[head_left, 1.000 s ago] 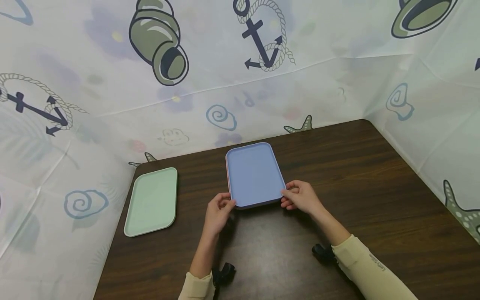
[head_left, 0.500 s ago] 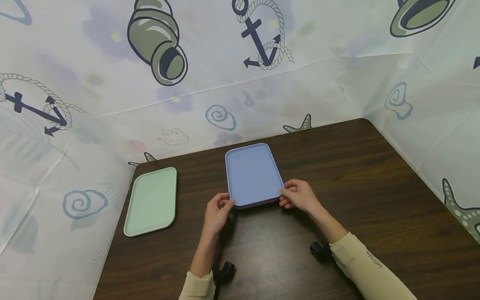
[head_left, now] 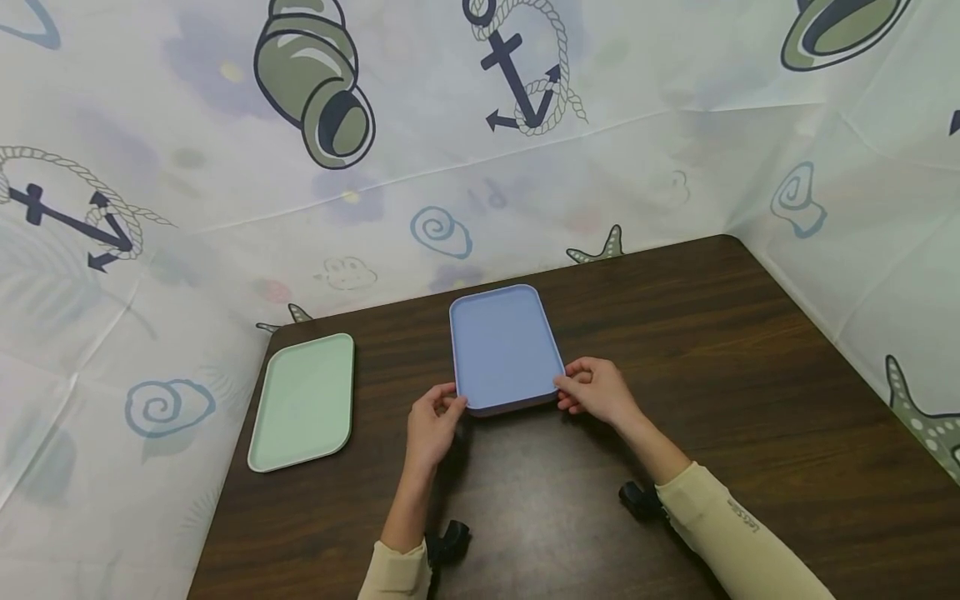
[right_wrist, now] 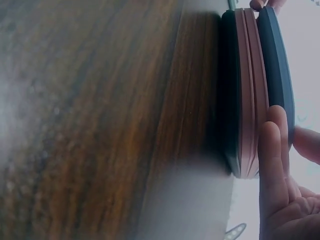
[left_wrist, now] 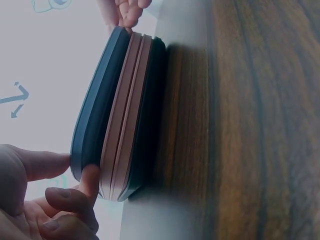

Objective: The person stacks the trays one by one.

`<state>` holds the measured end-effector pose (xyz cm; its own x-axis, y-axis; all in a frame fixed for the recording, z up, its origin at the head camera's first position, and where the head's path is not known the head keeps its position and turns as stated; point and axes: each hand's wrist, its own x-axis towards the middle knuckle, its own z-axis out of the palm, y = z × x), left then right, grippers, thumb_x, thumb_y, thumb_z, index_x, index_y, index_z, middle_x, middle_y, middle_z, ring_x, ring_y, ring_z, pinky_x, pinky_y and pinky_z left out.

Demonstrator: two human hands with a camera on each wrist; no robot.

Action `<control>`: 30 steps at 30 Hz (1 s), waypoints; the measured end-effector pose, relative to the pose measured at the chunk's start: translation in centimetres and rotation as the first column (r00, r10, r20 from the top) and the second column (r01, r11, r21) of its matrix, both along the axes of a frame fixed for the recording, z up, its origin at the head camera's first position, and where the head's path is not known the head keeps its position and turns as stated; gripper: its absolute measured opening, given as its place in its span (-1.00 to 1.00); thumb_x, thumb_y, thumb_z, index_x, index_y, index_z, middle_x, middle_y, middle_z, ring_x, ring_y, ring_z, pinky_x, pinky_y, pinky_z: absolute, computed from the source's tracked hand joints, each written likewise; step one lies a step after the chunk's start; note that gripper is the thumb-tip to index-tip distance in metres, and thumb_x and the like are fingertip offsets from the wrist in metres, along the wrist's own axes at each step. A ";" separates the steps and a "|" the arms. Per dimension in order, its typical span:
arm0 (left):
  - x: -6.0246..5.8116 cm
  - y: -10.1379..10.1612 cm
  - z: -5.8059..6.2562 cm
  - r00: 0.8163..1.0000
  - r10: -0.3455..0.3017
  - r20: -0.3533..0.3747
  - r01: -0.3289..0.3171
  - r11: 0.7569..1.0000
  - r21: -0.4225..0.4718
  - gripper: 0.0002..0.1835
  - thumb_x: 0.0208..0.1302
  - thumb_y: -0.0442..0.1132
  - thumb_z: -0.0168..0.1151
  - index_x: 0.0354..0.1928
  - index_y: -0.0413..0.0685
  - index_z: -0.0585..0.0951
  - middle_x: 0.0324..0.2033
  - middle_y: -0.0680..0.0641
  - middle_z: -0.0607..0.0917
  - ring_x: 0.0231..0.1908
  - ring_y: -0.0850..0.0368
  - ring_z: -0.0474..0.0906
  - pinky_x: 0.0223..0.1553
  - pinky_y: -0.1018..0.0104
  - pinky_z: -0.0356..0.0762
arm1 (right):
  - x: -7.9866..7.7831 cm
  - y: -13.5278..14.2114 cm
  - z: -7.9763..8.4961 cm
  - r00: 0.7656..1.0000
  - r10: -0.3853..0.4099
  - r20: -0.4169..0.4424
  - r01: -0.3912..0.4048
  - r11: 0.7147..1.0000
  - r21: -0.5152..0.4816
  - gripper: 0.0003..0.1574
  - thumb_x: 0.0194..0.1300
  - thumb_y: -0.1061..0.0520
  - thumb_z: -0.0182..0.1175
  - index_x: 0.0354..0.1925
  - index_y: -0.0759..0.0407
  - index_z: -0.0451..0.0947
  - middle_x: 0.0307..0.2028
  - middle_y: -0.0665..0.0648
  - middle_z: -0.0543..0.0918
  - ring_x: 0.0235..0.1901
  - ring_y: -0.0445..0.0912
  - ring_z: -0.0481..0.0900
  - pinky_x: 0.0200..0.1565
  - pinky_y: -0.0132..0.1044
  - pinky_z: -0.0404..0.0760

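Observation:
A blue tray (head_left: 506, 346) lies on top of a stack near the table's far edge. My left hand (head_left: 431, 423) pinches its near left corner, thumb on the rim and fingers beneath. The near right corner is pinched by my right hand (head_left: 597, 390) in the same way. Under the blue tray, the left wrist view shows pink trays (left_wrist: 122, 120) and, lowest, a dark-looking tray (left_wrist: 145, 120) on the table. Both wrist views show the blue tray's edge close above the pink ones; whether they touch at every point is unclear.
A green tray (head_left: 303, 404) lies alone on the left of the dark wooden table (head_left: 720, 350). A white sea-patterned cloth (head_left: 420, 117) rises behind the table and along both sides. Black wrist mounts (head_left: 450, 543) hang at the sleeves.
The blue tray has shifted slightly left with both hands on it, and the pink edge once visible at its left side is now covered. The green tray has stayed put.

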<state>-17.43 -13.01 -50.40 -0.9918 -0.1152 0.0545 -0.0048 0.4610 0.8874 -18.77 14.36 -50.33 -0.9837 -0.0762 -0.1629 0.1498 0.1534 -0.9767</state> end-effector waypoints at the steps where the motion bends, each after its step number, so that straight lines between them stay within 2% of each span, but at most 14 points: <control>1: 0.0 0.0 0.0 1.000 -0.001 -0.004 0.001 1.000 -0.010 -0.72 0.27 -0.29 0.32 -0.01 -0.24 0.66 -0.43 -0.09 0.67 -0.62 0.22 0.36 -0.52 0.35 0.32 | 0.0 0.0 0.1 1.000 -0.001 -0.013 0.001 1.000 0.018 -0.69 0.30 0.22 0.28 -0.12 0.45 0.49 -0.44 0.30 0.71 -0.52 0.01 0.72 -0.46 -0.20 0.66; 8: -0.2 0.0 0.1 1.000 -0.004 -0.026 0.002 0.997 -0.079 -0.71 0.26 -0.26 0.32 0.00 -0.23 0.68 -0.42 -0.07 0.66 -0.64 0.23 0.35 -0.53 0.31 0.32 | 0.2 -0.1 0.5 0.997 -0.006 -0.075 0.018 0.987 0.159 -0.64 0.30 0.13 0.31 -0.10 0.42 0.56 -0.41 0.27 0.72 -0.49 -0.01 0.72 -0.44 -0.22 0.66; 15: -0.2 0.0 0.1 1.000 0.006 -0.021 -0.009 0.986 -0.167 -0.69 0.27 -0.22 0.31 0.03 -0.19 0.69 -0.37 -0.08 0.68 -0.63 0.20 0.40 -0.51 0.28 0.35 | 0.4 -0.2 0.5 0.988 0.009 -0.157 0.039 0.953 0.300 -0.61 0.29 0.08 0.32 -0.09 0.39 0.61 -0.53 0.11 0.70 -0.53 -0.01 0.70 -0.51 -0.27 0.60; 25: 0.0 0.1 0.2 1.000 -0.017 -0.003 0.016 0.976 -0.216 -0.63 0.29 -0.19 0.29 0.09 -0.19 0.66 -0.33 -0.05 0.69 -0.63 0.19 0.38 -0.51 0.25 0.33 | 0.3 -0.4 0.0 0.968 0.030 -0.248 0.079 0.905 0.419 -0.58 0.27 0.05 0.34 -0.07 0.38 0.64 -0.60 -0.03 0.67 -0.58 -0.16 0.65 -0.55 -0.28 0.46; 30: -0.1 0.0 0.0 1.000 -0.019 0.001 0.018 0.974 -0.225 -0.62 0.30 -0.18 0.28 0.11 -0.19 0.65 -0.33 -0.04 0.68 -0.65 0.20 0.36 -0.53 0.25 0.33 | 0.3 -0.5 0.0 0.964 0.030 -0.266 0.093 0.894 0.438 -0.57 0.27 0.05 0.35 -0.06 0.37 0.65 -0.61 -0.02 0.67 -0.60 -0.19 0.64 -0.56 -0.28 0.44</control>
<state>-17.49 -12.97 -50.36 -0.9936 -0.0814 0.0780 0.0066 0.6489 0.7609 -18.45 13.85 -50.31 -0.9958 -0.0247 0.0880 -0.0860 0.5783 -0.8112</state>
